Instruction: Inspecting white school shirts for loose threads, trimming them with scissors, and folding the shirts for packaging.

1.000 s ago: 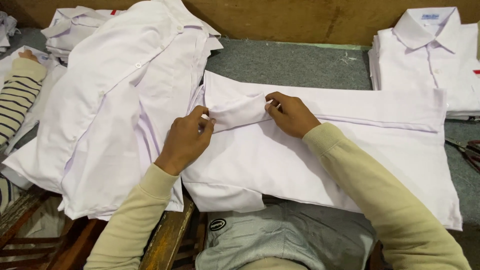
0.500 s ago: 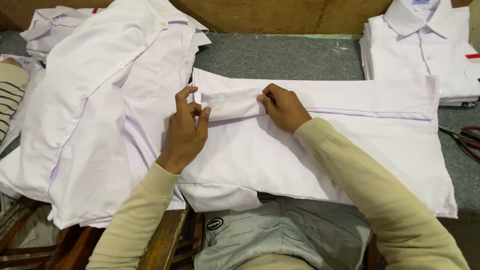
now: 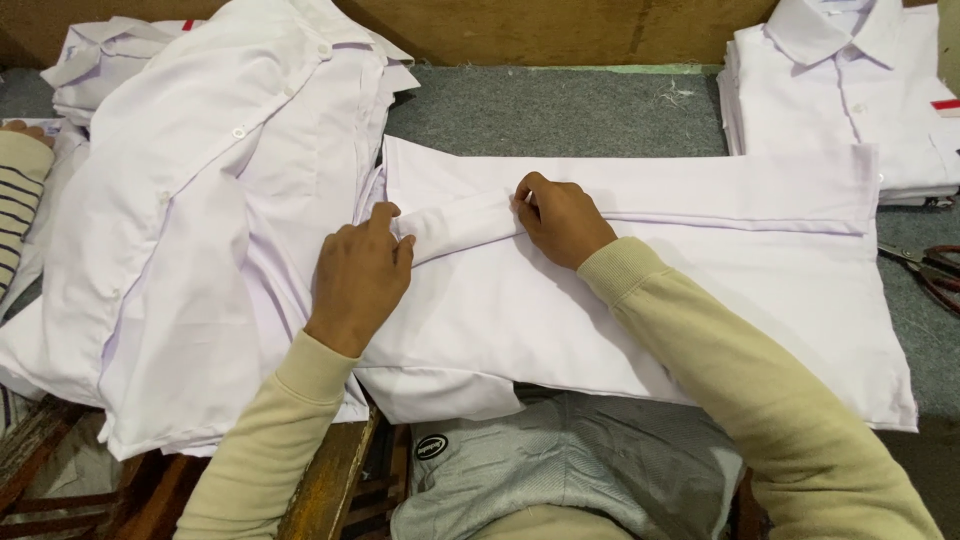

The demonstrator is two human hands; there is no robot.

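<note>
Head view, looking straight down: grey felt-covered table (image 3: 560,105) spread from edge to edge, backed by a brown board wall (image 3: 560,30). Largest on it, a white shirt (image 3: 640,310) laid flat and sideways across the middle, body smoothed out, one long edge already turned over into a straight band along the far side — flat so that creases run true. To the left, a loose heap of unfolded white shirts (image 3: 200,230), button placket uppermost, overlapping the flat shirt's near end and hanging past the table edge. At the far right corner, a neat stack of folded white shirts (image 3: 850,100), collars up, well apart from the work. Beyond the heap at far left, another folded shirt pile (image 3: 95,55), and a co-worker's striped sleeve (image 3: 20,200) just entering the view. Smaller still, a folded sleeve (image 3: 455,225) lying aslant across the flat shirt, pinned at both ends: left hand (image 3: 360,275) pressed palm-down near the cuff end, fingers closed over the cloth; right hand (image 3: 560,220) clamped on the other end, fingertips pinching the fold where it meets the turned band. Hands near each other but not touching, the sleeve stretched between them — held taut, seemingly to keep the fold from springing open. Smallest, at the right edge, a pair of scissors (image 3: 925,270) with dark red handles, lying on the felt just beside the shirt's hem.
</note>
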